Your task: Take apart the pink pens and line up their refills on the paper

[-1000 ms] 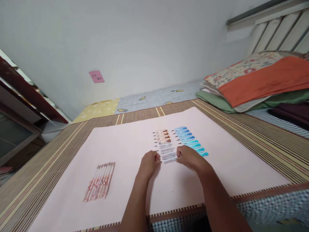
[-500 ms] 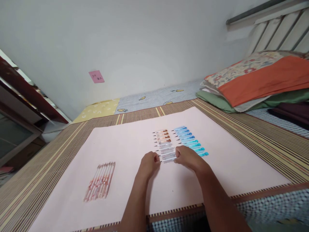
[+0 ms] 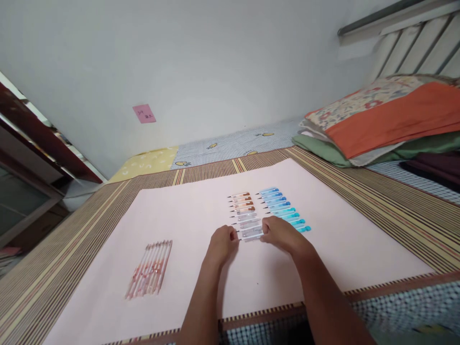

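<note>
"Are the grey pens (image 3: 250, 230) arranged?"
"Yes, lined up on the pale sheet (image 3: 194, 211) with the brown pens (image 3: 243, 202). Left hand (image 3: 223, 238) curled at the tips, right hand (image 3: 278, 232) at the ends; whether gripping, I can't tell."
"Others?"
"Blue pens (image 3: 282, 207) aligned alongside; pink pens (image 3: 149, 270) grouped well apart."

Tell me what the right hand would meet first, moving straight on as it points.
The right hand would probably meet the grey pens first; their ends lie right beside it, though contact is hard to judge.
</note>
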{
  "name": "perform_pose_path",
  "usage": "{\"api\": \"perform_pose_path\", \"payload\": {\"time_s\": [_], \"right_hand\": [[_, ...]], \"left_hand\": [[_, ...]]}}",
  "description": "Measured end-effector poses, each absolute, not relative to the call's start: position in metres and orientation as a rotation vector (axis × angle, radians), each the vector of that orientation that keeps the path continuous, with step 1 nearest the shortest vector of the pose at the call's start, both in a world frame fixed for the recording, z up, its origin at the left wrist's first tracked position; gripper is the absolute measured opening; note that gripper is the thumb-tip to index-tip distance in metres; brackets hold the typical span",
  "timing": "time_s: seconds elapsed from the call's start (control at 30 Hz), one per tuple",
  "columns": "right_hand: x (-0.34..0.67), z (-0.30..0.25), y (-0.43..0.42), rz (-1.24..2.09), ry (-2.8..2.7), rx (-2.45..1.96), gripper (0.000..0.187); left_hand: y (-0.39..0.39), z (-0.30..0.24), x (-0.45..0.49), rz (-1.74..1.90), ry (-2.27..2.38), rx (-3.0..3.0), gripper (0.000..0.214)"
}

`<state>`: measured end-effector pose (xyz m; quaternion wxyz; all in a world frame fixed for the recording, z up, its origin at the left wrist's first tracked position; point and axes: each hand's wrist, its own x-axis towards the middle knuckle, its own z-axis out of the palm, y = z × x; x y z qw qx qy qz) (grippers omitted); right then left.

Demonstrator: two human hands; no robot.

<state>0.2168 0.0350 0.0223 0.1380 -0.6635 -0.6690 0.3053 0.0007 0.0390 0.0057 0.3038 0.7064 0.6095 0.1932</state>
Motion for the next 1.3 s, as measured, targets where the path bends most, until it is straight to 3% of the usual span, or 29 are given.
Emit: {"api": "perform_pose_path", "payload": {"time_s": [0.4,0.5,0.6,1.3], "right_hand": [[0.225,0.016,0.039,0.811,-1.908,-1.854,0.019],[0.229,0.021,0.042,0.534,-1.695,-1.725,0.005],[0.234,0.024,0.046,0.307,-1.483,-1.59,0.009],[0.226,0.016,0.043,0.591,-1.685,-1.648,0.01]], "left_hand": [[0.038,0.006,-0.008,0.592,1.593,1.766,0.016],[0.039,0.01,-0.01,0.733,1.643,1.744,0.019],[0.038,0.012,-0.008,0.798,1.611,1.756,0.022],[0.044,0.006,-0.009,0.615,1.819,1.922,0.027]]}}
